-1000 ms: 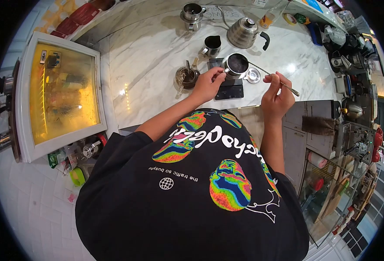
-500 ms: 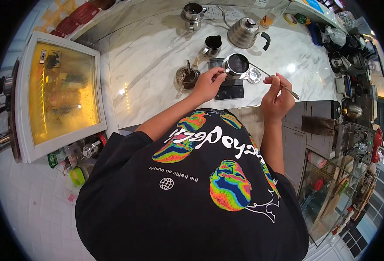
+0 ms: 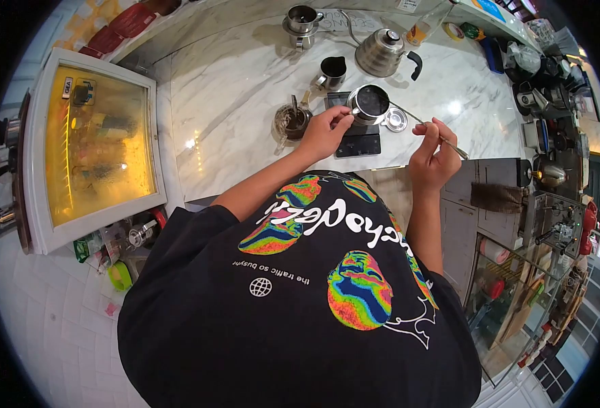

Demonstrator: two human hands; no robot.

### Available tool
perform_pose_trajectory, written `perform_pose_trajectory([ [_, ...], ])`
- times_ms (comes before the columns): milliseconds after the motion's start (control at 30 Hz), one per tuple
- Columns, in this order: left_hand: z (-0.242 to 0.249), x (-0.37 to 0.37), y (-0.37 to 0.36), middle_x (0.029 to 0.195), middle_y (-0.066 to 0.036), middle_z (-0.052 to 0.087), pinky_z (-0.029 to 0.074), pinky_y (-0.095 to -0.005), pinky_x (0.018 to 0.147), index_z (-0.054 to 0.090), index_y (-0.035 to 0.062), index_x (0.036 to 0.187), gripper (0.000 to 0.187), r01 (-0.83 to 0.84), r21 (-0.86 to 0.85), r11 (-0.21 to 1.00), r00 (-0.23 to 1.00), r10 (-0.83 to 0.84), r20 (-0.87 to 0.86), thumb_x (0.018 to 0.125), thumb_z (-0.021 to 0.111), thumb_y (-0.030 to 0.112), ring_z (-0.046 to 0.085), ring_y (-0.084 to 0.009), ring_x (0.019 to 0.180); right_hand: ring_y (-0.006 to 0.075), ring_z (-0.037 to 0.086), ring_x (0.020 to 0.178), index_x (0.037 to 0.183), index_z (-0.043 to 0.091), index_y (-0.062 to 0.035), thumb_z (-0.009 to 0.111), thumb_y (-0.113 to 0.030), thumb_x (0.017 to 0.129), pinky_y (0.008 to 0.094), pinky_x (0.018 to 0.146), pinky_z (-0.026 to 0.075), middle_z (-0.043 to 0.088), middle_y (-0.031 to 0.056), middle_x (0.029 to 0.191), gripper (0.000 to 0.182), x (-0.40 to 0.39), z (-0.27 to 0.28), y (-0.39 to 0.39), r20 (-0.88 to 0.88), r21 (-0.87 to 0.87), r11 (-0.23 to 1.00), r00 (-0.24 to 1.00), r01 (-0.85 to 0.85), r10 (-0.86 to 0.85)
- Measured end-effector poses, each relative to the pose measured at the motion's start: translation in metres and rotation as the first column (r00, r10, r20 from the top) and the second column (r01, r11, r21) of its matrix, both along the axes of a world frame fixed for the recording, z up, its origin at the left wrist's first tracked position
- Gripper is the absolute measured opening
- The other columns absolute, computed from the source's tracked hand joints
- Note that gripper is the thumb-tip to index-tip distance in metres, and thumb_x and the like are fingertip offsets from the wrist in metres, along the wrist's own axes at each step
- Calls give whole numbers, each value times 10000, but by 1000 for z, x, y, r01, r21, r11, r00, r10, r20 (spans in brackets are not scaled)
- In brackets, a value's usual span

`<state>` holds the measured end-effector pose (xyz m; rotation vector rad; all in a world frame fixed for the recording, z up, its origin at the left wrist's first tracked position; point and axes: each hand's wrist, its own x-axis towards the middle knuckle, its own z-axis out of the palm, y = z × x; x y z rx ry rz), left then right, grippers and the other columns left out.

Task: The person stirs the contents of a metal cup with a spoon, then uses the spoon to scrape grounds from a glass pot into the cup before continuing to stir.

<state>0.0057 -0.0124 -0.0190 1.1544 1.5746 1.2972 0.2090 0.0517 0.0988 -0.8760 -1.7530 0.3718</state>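
Note:
My left hand (image 3: 327, 130) is closed on the handle of a metal cup (image 3: 358, 117), which has dark contents and is over a black scale (image 3: 358, 145). Between the closed fingers of my right hand (image 3: 434, 155) is a long-handled metal spoon (image 3: 409, 113). The spoon slants down to the left, and its far end reaches into the cup. Beside the cup lies a small round metal lid (image 3: 396, 120). A glass jar (image 3: 291, 124) of dark contents, with a spoon handle sticking out, stands left of my left hand.
Behind the cup are a small metal pitcher (image 3: 332, 72) and a gooseneck kettle (image 3: 380, 54). A metal drip filter (image 3: 301, 26) stands farther back on the marble counter (image 3: 232, 102). A yellow-lit glass-door cabinet (image 3: 103, 146) is at left; equipment lines the right side.
The spoon's handle end and my right hand have shifted very slightly downward. My left hand stays at the cup handle.

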Motion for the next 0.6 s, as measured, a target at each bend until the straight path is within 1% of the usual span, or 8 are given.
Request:
perform_pose_trajectory([
  [100, 2, 0, 0, 910, -48, 726, 507, -272, 729, 663, 52, 1234, 288, 5, -34, 999, 1000, -5, -14, 1030, 636, 252, 626, -94, 785, 255, 705, 705, 912, 647, 3, 632, 14, 974, 448, 894, 584, 701, 80, 750, 64, -3, 3, -1, 45, 110, 993, 998, -46, 41],
  [167, 3, -1, 0, 910, -48, 727, 506, -271, 732, 664, 52, 1235, 289, 13, -77, 997, 999, -15, -29, 1029, 637, 253, 626, -95, 786, 254, 701, 705, 913, 649, 3, 630, 20, 971, 450, 890, 586, 696, 77, 747, 63, -8, 3, -1, 31, 110, 992, 998, -66, 63],
  [200, 3, 0, 0, 911, -48, 726, 507, -272, 733, 665, 51, 1234, 289, 13, -70, 997, 1000, -15, -21, 1029, 637, 253, 626, -95, 786, 254, 699, 704, 913, 650, 4, 628, 22, 969, 451, 888, 587, 694, 75, 745, 63, -9, 3, -1, 23, 110, 991, 997, -77, 75],
  [300, 2, 0, 0, 912, -48, 727, 507, -275, 734, 666, 47, 1231, 291, 8, -41, 999, 1000, -8, 0, 1030, 636, 254, 627, -96, 788, 251, 699, 705, 913, 651, -3, 630, 26, 964, 450, 893, 584, 692, 73, 745, 63, -9, 4, 1, 36, 57, 998, 999, -11, 9],
  [400, 1, 0, -1, 917, -52, 729, 510, -277, 734, 664, 43, 1235, 295, 4, -16, 1000, 1000, -4, 2, 1030, 636, 254, 630, -97, 792, 254, 698, 707, 911, 651, -7, 632, 21, 966, 449, 894, 582, 692, 72, 747, 64, -2, -1, 3, 0, 26, 1000, 1000, 1, -1],
  [500, 4, 0, -1, 922, -58, 731, 513, -277, 737, 658, 38, 1243, 302, 5, -33, 999, 1000, -5, -6, 1028, 638, 249, 633, -101, 798, 260, 697, 710, 918, 649, -10, 636, 12, 970, 449, 902, 577, 694, 72, 747, 58, -1, 1, -2, 24, 44, 999, 999, -29, 28],
  [600, 6, 1, -1, 924, -62, 732, 514, -277, 739, 656, 35, 1248, 305, 10, -58, 998, 1000, -10, 2, 1026, 641, 243, 635, -104, 801, 264, 697, 715, 924, 645, -9, 633, 5, 976, 451, 901, 574, 695, 72, 751, 55, -7, 0, 0, 37, 105, 989, 994, -104, 101],
])
